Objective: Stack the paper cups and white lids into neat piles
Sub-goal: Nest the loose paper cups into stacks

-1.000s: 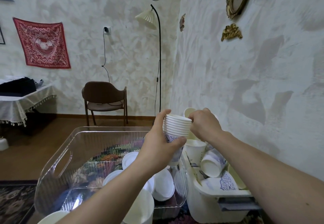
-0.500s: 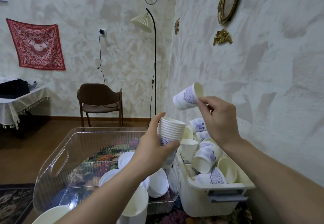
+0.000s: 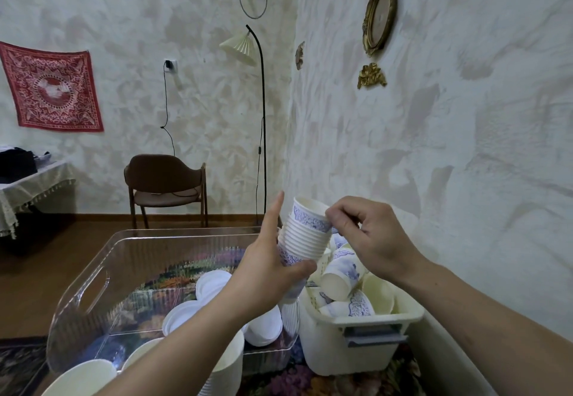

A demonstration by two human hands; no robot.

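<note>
The left hand gripped a stack of paper cups near its lower part, the thumb curled round the front and the index finger pointing straight up along the stack's nine o'clock side. The stack leaned slightly toward one o'clock. The right hand pinched the top cup, a white one with a blue pattern, between thumb and fingertips at its three o'clock side; that cup sat partly nested in the stack, its rim well above the ringed rims below. At five o'clock from the stack stood a cream plastic bin against the wall, holding loose cups tumbled on their sides. At eight o'clock from the stack lay a clear plastic tray with white lids scattered in overlapping heaps on its floor. Further white cups showed at the bottom edge under the left forearm. At the far wall stood a brown chair and a floor lamp.
</note>
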